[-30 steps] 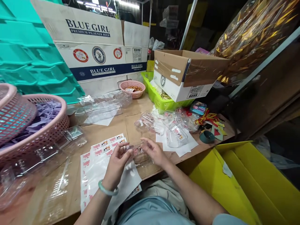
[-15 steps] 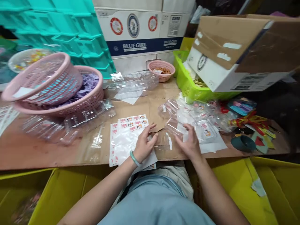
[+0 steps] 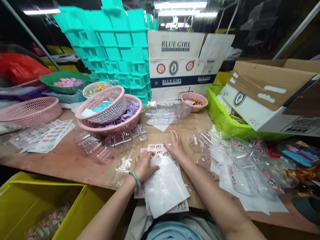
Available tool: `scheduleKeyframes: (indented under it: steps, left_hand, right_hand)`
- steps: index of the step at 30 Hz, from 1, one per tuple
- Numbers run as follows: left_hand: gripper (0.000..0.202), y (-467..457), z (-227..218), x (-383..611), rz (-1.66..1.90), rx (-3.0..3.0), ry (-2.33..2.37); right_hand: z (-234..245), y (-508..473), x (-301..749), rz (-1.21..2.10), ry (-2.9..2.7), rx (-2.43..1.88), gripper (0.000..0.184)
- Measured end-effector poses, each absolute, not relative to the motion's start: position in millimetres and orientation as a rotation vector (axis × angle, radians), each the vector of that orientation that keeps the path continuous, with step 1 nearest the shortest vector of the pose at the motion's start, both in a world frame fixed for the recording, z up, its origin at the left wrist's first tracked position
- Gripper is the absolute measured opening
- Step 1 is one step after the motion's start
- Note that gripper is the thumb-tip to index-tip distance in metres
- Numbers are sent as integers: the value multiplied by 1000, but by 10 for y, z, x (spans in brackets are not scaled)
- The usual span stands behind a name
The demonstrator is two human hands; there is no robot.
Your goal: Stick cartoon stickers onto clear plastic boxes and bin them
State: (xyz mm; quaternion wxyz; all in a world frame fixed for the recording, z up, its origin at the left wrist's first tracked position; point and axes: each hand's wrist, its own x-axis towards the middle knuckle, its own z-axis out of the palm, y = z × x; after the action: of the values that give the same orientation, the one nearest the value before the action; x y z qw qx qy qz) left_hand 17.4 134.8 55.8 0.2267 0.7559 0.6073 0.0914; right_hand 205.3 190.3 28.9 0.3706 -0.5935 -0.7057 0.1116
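A stack of sticker sheets [image 3: 166, 186], white with small red and orange prints along the top, lies on the cardboard-covered table in front of me. My left hand [image 3: 146, 165], a green bangle at its wrist, rests on the stack's left side with the thumb spread away from the fingers. Across the upper right corner of the sheets reaches my right hand [image 3: 177, 147], its fingers stretched and its thumb near the printed stickers. No sticker shows clearly in either hand. Right of my right forearm, clear plastic packs [image 3: 241, 180] lie in a loose pile over white sheets.
Pink baskets [image 3: 136, 115] with purple pieces stand at left, beside clear plastic trays [image 3: 110, 143]. A small pink basket [image 3: 183, 97] and white boxes [image 3: 160, 90] are at the back. A green basket [image 3: 217, 116] holds up a tilted carton [image 3: 265, 90]. Yellow bins [image 3: 75, 203] flank the table front.
My right hand has moved left, from beside a clear plastic piece onto the sticker sheets. My left hand now lies at their left side. The view has tilted up and shows more at left.
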Motion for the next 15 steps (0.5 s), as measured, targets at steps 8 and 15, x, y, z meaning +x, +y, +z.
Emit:
scheduleKeyframes:
  steps: [8, 15]
  left_hand:
    - [18, 1475, 568, 29, 446, 2152, 1550]
    - [19, 1561, 403, -98, 711, 2145, 1578]
  right_hand:
    - [363, 2552, 1511, 331, -1850, -1345, 49]
    - [493, 2910, 1132, 815, -2398, -987, 120]
